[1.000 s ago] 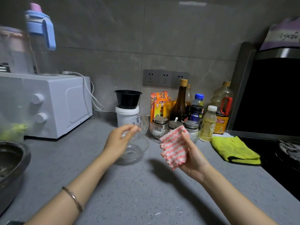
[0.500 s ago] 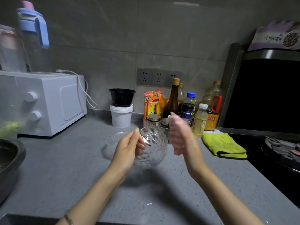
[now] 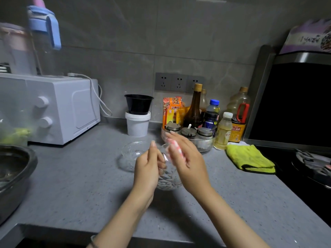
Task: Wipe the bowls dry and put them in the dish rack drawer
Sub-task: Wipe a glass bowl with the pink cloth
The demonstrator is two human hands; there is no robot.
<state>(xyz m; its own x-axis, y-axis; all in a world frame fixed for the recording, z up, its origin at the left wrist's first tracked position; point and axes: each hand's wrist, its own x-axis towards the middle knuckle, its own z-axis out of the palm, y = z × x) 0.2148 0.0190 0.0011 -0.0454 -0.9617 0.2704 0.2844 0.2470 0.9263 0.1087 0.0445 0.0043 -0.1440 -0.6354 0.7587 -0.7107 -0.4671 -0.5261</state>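
You have the cut-glass bowl [image 3: 167, 179] lifted clear of the counter [image 3: 80, 185], low in the middle of the view, tipped so its mouth faces 3 o'clock. That tilt, I'd judge, opens the inside to the wiping hand, and keeping it in the air lets you turn it freely.

Your left hand [image 3: 147, 169] grips the bowl from 9 o'clock, fingers curled round the rim and wall, thumb pointing up toward 12.

Your right hand [image 3: 188, 161] meets the bowl from 3 o'clock. Its fingers lie nearly straight and flat, pressing the pink-and-white cloth [image 3: 176, 146] against the glass, not clenching it. The cloth is blurred and your thumb is hidden, so I cannot say whether it also pinches the cloth.

A second glass bowl [image 3: 130, 154] sits on the counter at 10 o'clock from the one you hold, just behind your left hand, probably waiting for its wipe.

Farther out, a white tub [image 3: 137, 125] topped by a black bowl [image 3: 138, 103] stands at 11 o'clock, bottles and jars at 1 o'clock, and a yellow cloth [image 3: 249, 158] lies at 2 o'clock beside the stove [image 3: 313, 167]. The dish rack drawer is not in view.
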